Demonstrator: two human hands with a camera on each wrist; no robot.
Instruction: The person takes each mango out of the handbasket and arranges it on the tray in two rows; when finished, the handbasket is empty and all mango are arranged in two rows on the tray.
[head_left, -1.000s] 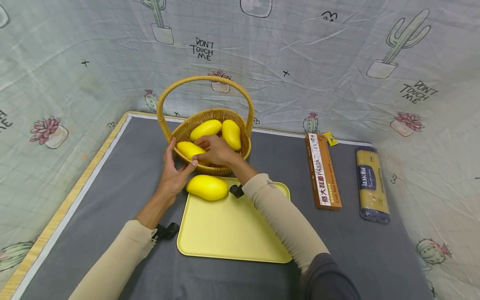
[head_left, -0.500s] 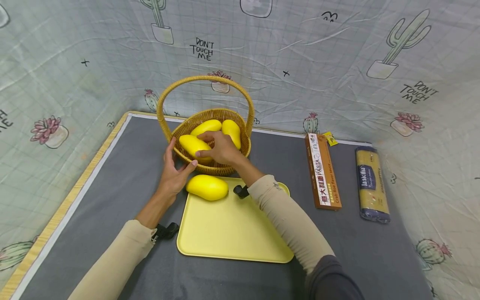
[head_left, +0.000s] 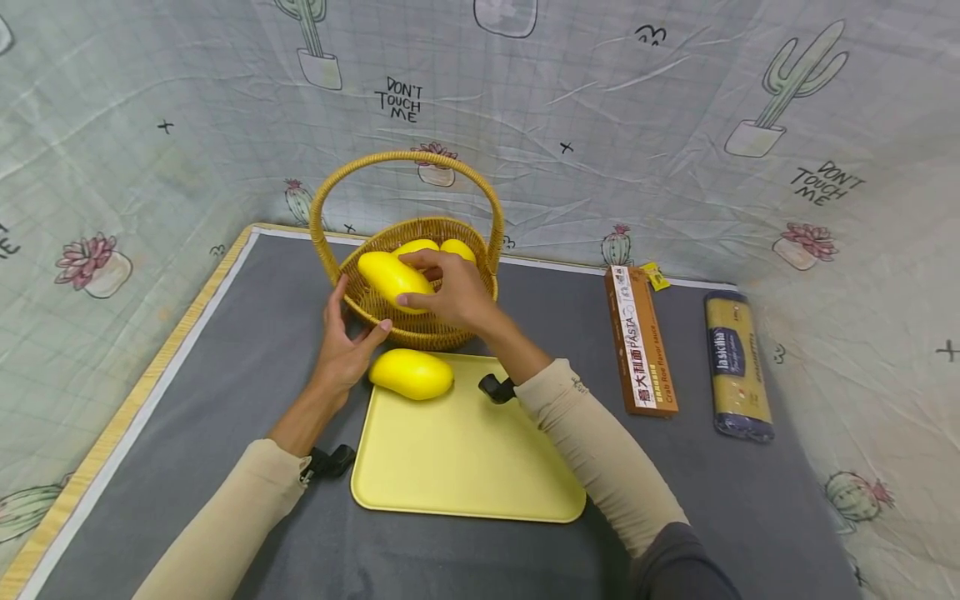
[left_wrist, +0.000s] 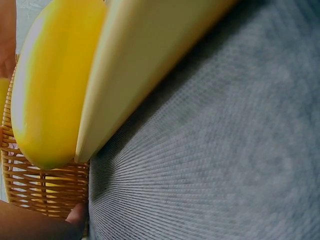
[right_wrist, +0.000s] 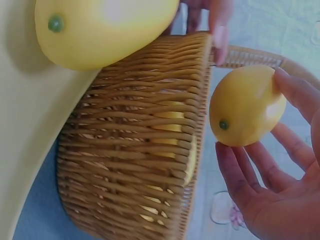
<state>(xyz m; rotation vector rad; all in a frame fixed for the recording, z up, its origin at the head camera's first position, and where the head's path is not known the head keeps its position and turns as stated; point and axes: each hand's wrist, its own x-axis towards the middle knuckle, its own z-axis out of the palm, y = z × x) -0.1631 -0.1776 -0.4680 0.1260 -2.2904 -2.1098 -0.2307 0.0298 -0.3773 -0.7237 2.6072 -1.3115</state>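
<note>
My right hand (head_left: 461, 292) pinches a yellow mango (head_left: 390, 279) between thumb and fingers, over the wicker basket (head_left: 431, 337). In the right wrist view this mango (right_wrist: 245, 107) shows a green stem spot and hangs beside the rim, apart from the weave. My left hand (head_left: 341, 354) holds the basket at its front left, thumb at the rim and fingers round the side. Two more mangoes lie inside, the visible ones being a left mango (head_left: 415, 247) and a right mango (head_left: 457, 249), both partly hidden. Another mango (head_left: 412, 374) lies on the yellow tray (head_left: 465, 467).
The basket's tall arched handle (head_left: 408, 156) rises over the work. To the right lie a brown pasta box (head_left: 641, 342), a spaghetti pack (head_left: 737, 367) and a small yellow packet (head_left: 656, 276). A printed cloth (head_left: 547, 108) hangs behind the grey table (head_left: 187, 375).
The right hand has lifted its mango from among the others in the basket, raising it and shifting slightly right. The left hand stays at the basket, and the tray mango has not moved.
</note>
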